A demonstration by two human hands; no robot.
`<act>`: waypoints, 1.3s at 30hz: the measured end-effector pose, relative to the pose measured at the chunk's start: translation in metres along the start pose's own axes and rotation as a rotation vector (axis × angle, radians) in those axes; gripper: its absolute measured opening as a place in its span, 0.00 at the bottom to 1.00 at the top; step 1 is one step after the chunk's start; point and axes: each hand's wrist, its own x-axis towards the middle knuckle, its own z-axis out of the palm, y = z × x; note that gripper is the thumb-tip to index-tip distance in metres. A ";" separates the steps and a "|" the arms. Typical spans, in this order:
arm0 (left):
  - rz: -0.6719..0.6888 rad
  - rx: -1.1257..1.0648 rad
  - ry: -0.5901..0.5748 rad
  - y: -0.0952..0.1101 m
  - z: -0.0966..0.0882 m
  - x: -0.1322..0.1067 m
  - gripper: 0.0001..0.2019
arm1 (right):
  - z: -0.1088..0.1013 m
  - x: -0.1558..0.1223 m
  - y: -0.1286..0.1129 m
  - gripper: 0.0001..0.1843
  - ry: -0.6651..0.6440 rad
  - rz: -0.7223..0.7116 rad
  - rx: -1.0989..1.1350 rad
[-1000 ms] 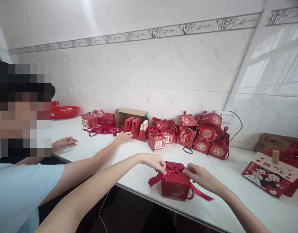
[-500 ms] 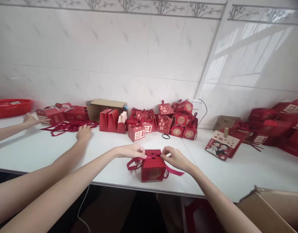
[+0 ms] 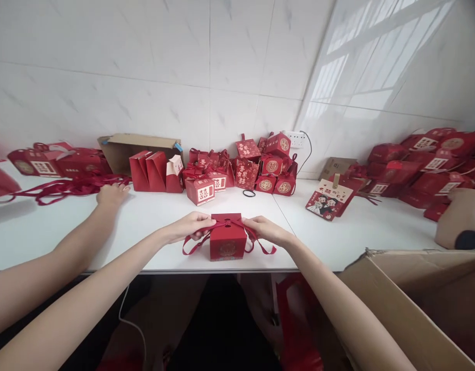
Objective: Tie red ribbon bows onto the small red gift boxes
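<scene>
A small red gift box [image 3: 227,245] stands near the front edge of the white table [image 3: 152,226]. A dark red ribbon [image 3: 226,223] crosses its top, with loose ends hanging off both sides. My left hand [image 3: 191,226] is closed on the ribbon at the box's left top edge. My right hand [image 3: 263,230] pinches the ribbon at the right top edge. Both hands rest against the box.
Another person's arm reaches in from the left, hand [image 3: 112,195] by loose ribbons [image 3: 67,186]. Red boxes are piled at the wall [image 3: 260,165] and far right [image 3: 426,165]. An open brown carton [image 3: 136,149] lies at the back; a large cardboard box [image 3: 419,304] stands low right.
The view swung right and down; the other person's body left the frame. My hands stayed on the ribbon atop the box. The large cardboard box came into view at the right.
</scene>
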 end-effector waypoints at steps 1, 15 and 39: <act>-0.004 -0.015 0.000 -0.001 0.001 0.000 0.21 | -0.001 0.001 0.003 0.28 -0.041 -0.021 0.007; 0.206 -0.214 0.097 -0.043 0.013 0.009 0.26 | -0.002 0.003 0.036 0.25 -0.076 -0.049 0.370; 0.117 -0.057 -0.045 -0.042 0.000 0.017 0.28 | -0.015 0.010 0.043 0.24 -0.220 -0.038 0.285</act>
